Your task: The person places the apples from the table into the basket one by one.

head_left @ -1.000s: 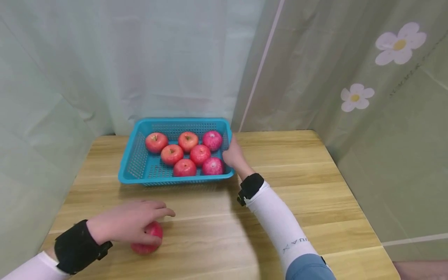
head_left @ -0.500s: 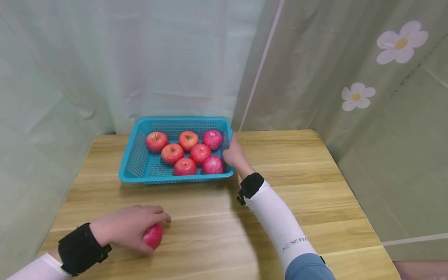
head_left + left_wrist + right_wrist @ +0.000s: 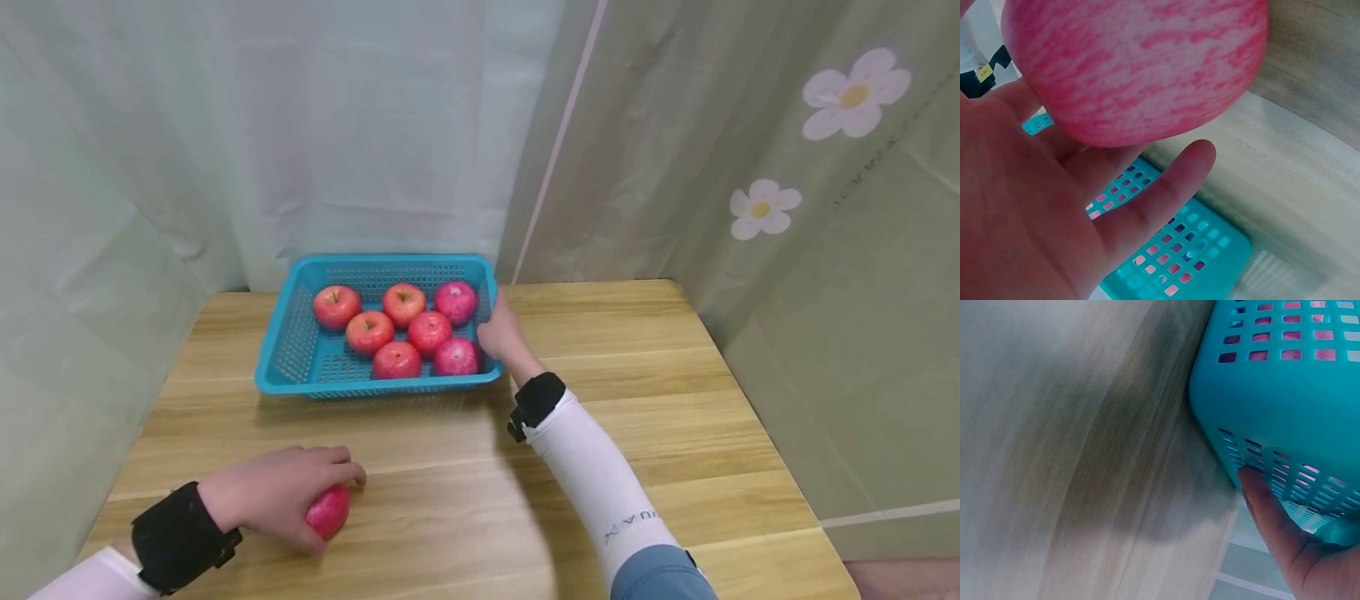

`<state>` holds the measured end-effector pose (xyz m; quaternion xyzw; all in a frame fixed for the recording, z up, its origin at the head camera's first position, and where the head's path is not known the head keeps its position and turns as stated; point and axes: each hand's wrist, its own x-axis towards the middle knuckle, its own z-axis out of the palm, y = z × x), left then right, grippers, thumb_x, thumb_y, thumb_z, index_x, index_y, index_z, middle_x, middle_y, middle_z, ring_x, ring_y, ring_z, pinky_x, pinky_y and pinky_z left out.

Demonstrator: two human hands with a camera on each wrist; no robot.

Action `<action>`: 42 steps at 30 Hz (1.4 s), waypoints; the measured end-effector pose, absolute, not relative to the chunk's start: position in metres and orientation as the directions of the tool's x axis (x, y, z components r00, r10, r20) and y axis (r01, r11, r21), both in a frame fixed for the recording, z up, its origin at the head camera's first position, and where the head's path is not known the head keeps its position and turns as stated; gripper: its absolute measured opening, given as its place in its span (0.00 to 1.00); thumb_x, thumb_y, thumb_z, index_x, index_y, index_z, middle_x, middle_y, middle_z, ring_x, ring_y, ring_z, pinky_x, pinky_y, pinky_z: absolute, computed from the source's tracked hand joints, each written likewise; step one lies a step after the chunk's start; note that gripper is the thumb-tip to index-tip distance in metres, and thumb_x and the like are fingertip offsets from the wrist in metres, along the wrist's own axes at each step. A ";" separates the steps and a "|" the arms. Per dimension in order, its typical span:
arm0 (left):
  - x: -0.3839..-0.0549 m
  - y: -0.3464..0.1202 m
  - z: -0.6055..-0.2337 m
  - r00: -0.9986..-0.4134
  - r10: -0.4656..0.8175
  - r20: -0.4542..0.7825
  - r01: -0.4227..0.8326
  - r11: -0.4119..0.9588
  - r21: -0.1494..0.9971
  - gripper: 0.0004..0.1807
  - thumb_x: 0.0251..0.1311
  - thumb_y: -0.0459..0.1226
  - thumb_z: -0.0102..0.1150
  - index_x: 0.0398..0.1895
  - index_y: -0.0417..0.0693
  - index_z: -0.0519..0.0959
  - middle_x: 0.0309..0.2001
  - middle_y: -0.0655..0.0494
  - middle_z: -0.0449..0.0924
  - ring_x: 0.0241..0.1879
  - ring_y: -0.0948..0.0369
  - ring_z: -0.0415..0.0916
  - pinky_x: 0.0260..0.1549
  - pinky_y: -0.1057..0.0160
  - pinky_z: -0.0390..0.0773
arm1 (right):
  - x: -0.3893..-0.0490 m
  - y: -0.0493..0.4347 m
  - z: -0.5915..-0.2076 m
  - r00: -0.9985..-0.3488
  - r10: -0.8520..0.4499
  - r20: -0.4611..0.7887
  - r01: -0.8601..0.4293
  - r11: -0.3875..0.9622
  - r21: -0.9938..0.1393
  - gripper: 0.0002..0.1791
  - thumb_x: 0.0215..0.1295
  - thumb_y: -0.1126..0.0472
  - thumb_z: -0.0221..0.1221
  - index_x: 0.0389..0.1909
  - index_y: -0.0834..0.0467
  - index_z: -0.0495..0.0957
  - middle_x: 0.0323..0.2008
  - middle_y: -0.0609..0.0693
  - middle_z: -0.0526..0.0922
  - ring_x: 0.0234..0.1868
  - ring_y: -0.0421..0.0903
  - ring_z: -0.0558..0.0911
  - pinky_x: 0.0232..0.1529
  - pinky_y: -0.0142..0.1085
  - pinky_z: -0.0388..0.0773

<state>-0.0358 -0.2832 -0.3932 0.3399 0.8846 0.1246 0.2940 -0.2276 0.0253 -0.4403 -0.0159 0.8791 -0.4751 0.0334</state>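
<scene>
My left hand (image 3: 281, 493) grips a red apple (image 3: 328, 512) low over the front left of the wooden table, its fingers bent over the far side and its thumb along the near side. Close up in the left wrist view, the streaky pink-red apple (image 3: 1141, 69) lies against the fingers. A blue perforated plastic basket (image 3: 375, 387) stands at the back of the table with several apples (image 3: 397, 360) inside. My right hand (image 3: 504, 335) holds the basket's right side, thumb over the rim. In the right wrist view a finger (image 3: 1269, 509) lies along the basket's outer wall (image 3: 1260, 394).
The wooden table (image 3: 637, 400) extends to the right of the basket and in front of it. A pale curtain (image 3: 390, 133) hangs close behind the basket, and a green one with white flowers (image 3: 765, 208) borders the right side.
My left hand has closed more snugly round the apple, its thumb and fingers shifting on it, and the apple has turned a little. The right hand and the basket stay in place.
</scene>
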 end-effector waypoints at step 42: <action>-0.037 -0.288 -0.403 -0.580 0.694 -0.426 0.552 0.720 0.421 0.36 0.33 0.51 0.80 0.52 0.69 0.74 0.44 0.71 0.69 0.40 0.65 0.70 0.38 0.55 0.80 | -0.227 0.026 -0.441 -0.997 -0.060 -0.044 0.004 0.560 -0.828 0.42 0.63 0.71 0.51 0.77 0.57 0.46 0.69 0.57 0.66 0.66 0.53 0.65 0.62 0.53 0.68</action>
